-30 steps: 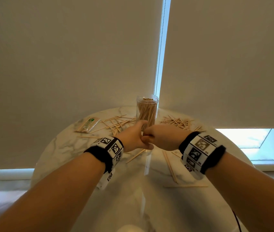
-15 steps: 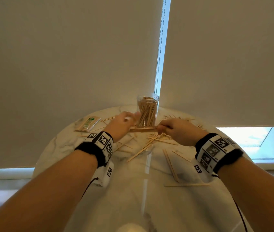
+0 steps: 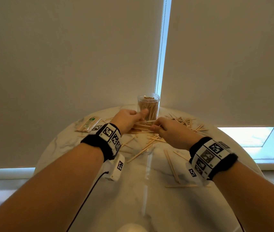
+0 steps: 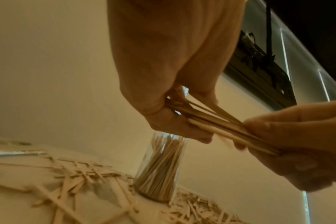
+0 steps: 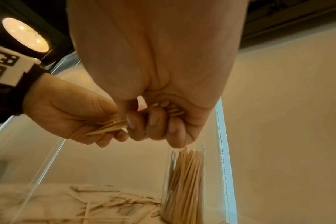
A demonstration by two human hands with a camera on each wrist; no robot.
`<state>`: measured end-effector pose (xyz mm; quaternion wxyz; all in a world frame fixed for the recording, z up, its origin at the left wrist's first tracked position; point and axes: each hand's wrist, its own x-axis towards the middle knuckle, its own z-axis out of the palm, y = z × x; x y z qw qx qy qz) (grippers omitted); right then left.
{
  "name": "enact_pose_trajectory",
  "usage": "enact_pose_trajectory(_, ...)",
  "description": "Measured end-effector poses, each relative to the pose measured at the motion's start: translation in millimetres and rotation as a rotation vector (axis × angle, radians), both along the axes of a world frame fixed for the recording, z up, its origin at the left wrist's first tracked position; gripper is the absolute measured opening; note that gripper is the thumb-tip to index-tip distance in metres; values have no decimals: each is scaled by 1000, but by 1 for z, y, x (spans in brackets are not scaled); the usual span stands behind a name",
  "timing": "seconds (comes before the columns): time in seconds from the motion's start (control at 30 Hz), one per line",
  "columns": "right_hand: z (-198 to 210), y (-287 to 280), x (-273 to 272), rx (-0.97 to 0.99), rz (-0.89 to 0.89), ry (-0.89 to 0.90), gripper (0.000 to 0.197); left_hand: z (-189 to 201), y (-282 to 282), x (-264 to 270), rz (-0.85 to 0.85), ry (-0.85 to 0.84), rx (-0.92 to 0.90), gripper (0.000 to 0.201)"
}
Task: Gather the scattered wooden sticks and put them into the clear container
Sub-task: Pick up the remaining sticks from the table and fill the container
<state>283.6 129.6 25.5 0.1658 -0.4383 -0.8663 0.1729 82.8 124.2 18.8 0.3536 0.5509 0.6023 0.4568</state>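
Observation:
A clear container (image 3: pixel 148 106) full of upright wooden sticks stands at the far edge of the round marble table (image 3: pixel 149 190). Just in front of it both hands hold one bundle of sticks (image 3: pixel 143 126) lying sideways. My left hand (image 3: pixel 129 120) grips the bundle's left end, thumb toward the container. My right hand (image 3: pixel 166 129) curls its fingers round the right end. The left wrist view shows the bundle (image 4: pixel 217 122) between both hands above the container (image 4: pixel 159 169). In the right wrist view, fingers (image 5: pixel 153 121) wrap the sticks (image 5: pixel 113 124). Loose sticks (image 3: pixel 183 121) lie scattered around.
A small wrapped packet (image 3: pixel 87 123) lies at the table's far left. Long single sticks (image 3: pixel 171 164) lie nearer me on the right, and more (image 3: pixel 139 153) in the middle. Window blinds (image 3: pixel 66 56) hang right behind the table.
The hands moved from pressed together, fist to fist, to apart and farther forward. A sideways bundle of sticks now spans between them, close to the container.

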Motion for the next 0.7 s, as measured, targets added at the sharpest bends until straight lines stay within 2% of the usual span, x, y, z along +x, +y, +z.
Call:
enact_pose_trajectory(0.1, -1, 2, -2, 52, -53, 46, 43, -7, -4, 1, -63, 0, -67, 32)
enact_pose_trajectory(0.17, -2, 4, -3, 88, -29, 13, 63, -9, -5, 0, -58, 4, -62, 29)
enact_pose_trajectory(0.2, -2, 4, -4, 91, -2, -39, 66, -10, -5, -1, -65, 4, -48, 30)
enact_pose_trajectory(0.33, -5, 5, -6, 177, 88, -272, 41, -9, -5, -2, -105, 60, -18, 36)
enact_pose_trajectory(0.4, -7, 5, -9, 265, 82, -339, 42, -10, -5, -2, -97, 54, -20, 32)
enact_pose_trajectory(0.57, -10, 3, -13, 510, -22, -408, 41, -12, -5, 0, 62, -184, -137, 37)
enact_pose_trajectory(0.7, -14, 4, -15, 518, -102, -360, 37, -3, -7, 5, 91, -338, -300, 44)
